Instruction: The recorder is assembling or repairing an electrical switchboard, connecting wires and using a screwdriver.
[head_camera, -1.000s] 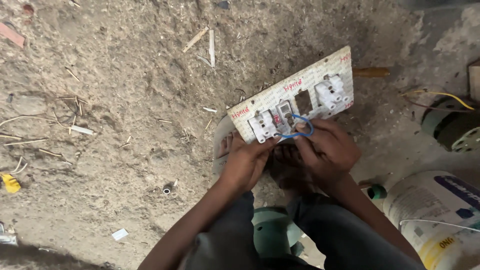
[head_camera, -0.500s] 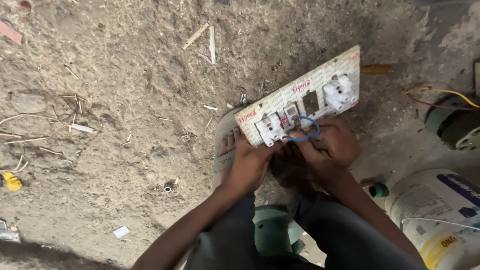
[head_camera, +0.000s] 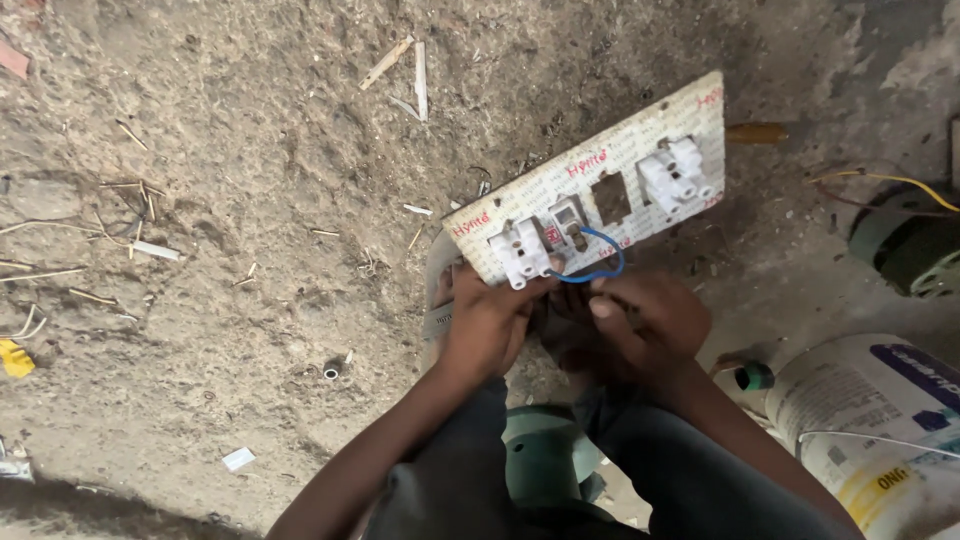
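A pale rectangular switchboard panel (head_camera: 640, 165) with red print is held tilted, back side up. White switch and socket backs (head_camera: 678, 178) are set in it, beside one vacant rectangular cut-out. My left hand (head_camera: 487, 325) grips the panel's lower left edge. My right hand (head_camera: 645, 320) pinches the end of a short blue wire (head_camera: 598, 268) that loops up to the middle switch back (head_camera: 565, 228).
Rough dirt floor strewn with wood splinters (head_camera: 400, 65) and wire scraps. A white plastic bucket (head_camera: 870, 430) stands at the lower right. A grey motor with yellow wire (head_camera: 905, 240) sits at the right edge. A green round object (head_camera: 545, 455) lies between my knees.
The panel has shifted slightly up and right in view. My right hand has slid down along the blue wire, away from the switch backs.
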